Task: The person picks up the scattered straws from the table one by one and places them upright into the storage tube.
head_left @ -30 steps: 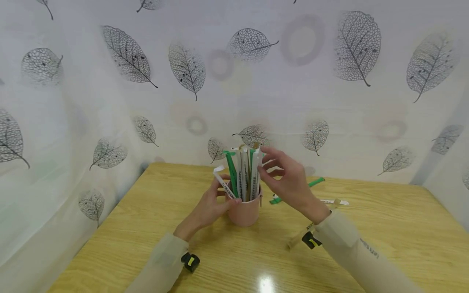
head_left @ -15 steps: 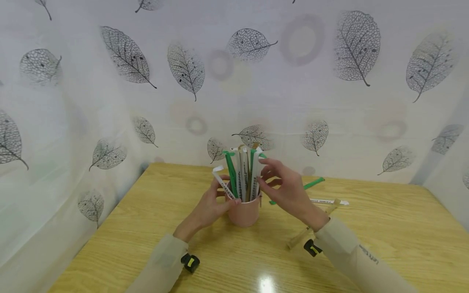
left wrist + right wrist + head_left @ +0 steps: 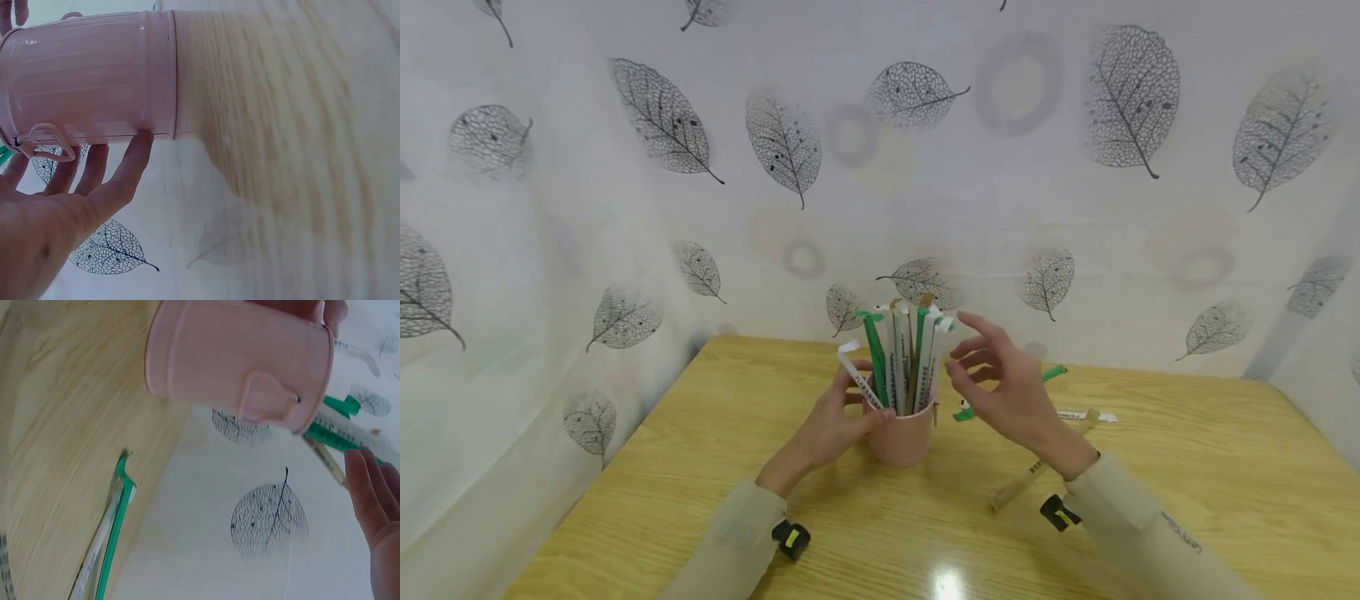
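A small pink metal bucket (image 3: 901, 440) with side handles stands upright on the table, full of wrapped drinking straws (image 3: 904, 358) in white, green and brown. My left hand (image 3: 820, 429) holds the bucket from the left, its thumb at the front rim beside a white straw leaning out. In the left wrist view, fingers (image 3: 139, 153) lie along the bucket's side under a wire handle. To the right of the straws, my right hand (image 3: 1003, 392) hovers with loosely bent fingers and nothing between them. A small gap separates it from the straws in the head view.
Several straws lie on the wooden table (image 3: 700, 467) at the right: a green straw (image 3: 1054, 372), a white straw (image 3: 1078, 415) and a brown straw (image 3: 1018, 487), partly behind my right arm. A leaf-print curtain (image 3: 880, 200) hangs behind the table.
My right hand first slid down along a white straw at the bucket's right side, then let go and drew away to the right. The left hand and bucket stay put.
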Available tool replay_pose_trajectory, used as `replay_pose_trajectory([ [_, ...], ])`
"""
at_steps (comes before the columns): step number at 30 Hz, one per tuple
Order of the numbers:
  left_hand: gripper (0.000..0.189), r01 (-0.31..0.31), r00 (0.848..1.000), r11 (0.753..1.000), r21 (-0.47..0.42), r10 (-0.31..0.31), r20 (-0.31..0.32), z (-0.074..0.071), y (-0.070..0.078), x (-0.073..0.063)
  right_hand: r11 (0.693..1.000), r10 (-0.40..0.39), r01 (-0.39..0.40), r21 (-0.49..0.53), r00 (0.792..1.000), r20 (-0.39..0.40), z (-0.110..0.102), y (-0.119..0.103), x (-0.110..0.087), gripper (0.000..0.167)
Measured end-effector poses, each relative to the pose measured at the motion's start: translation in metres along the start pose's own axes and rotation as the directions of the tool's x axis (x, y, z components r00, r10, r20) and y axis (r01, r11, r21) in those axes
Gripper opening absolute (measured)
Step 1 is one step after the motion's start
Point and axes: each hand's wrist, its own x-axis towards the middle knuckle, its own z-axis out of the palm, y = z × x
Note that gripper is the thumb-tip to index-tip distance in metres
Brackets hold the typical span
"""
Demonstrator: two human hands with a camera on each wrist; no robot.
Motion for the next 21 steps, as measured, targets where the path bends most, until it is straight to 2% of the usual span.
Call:
replay_pose_trajectory([
  [2, 0.070, 0.001, 1.000, 1.000, 0.003, -0.001, 0.001, 0.000, 0.001, 0.000, 0.999, -0.008, 0.007, -0.033, 0.999, -0.035, -0.009, 0.002, -0.001, 0.067],
  [4, 0.069, -0.002, 1.000, 1.000, -0.001, 0.002, 0.003, 0.000, 0.001, 0.000, 0.997, 0.028, -0.033, -0.070, 0.998, -0.059, -0.020, 0.004, -0.003, 0.059],
  [6, 0.069, 0.002, 1.000, 1.000, -0.002, -0.002, 0.005, 0.000, 0.001, 0.000, 0.980, 0.140, -0.147, -0.133, 0.988, -0.062, -0.033, 0.006, -0.007, 0.046],
  [7, 0.069, 0.007, 1.000, 1.000, -0.003, -0.007, 0.006, 0.000, 0.001, 0.000, 0.961, 0.220, -0.225, -0.158, 0.974, -0.051, -0.041, 0.008, -0.009, 0.040],
  [8, 0.069, 0.011, 1.000, 1.000, -0.005, -0.011, 0.008, 0.000, 0.001, 0.000, 0.932, 0.315, -0.315, -0.182, 0.949, -0.027, -0.048, 0.009, -0.011, 0.034],
  [9, 0.069, 0.014, 1.000, 1.000, -0.006, -0.014, 0.009, 0.000, 0.001, 0.000, 0.890, 0.415, -0.406, -0.207, 0.910, 0.002, -0.056, 0.010, -0.014, 0.030],
  [11, 0.069, 0.018, 1.000, 1.000, -0.008, -0.018, 0.008, 0.000, 0.001, 0.000, 0.786, 0.589, -0.551, -0.280, 0.805, 0.068, -0.070, 0.014, -0.020, 0.028],
  [13, 0.069, 0.018, 1.000, 1.000, -0.007, -0.018, 0.004, 0.000, 0.001, 0.000, 0.692, 0.704, -0.634, -0.346, 0.698, 0.129, -0.082, 0.020, -0.027, 0.031],
  [15, 0.069, 0.016, 1.000, 1.000, -0.007, -0.016, 0.000, 0.000, 0.001, 0.000, 0.622, 0.771, -0.667, -0.409, 0.614, 0.170, -0.092, 0.028, -0.035, 0.035],
  [18, 0.070, 0.020, 1.000, 1.000, -0.011, -0.020, -0.004, 0.000, 0.000, 0.000, 0.546, 0.826, -0.664, -0.511, 0.527, 0.197, -0.102, 0.040, -0.049, 0.037],
  [21, 0.071, 0.024, 1.000, 0.999, -0.025, -0.024, -0.004, 0.001, 0.000, 0.000, 0.492, 0.857, -0.640, -0.590, 0.476, 0.198, -0.110, 0.050, -0.061, 0.033],
])
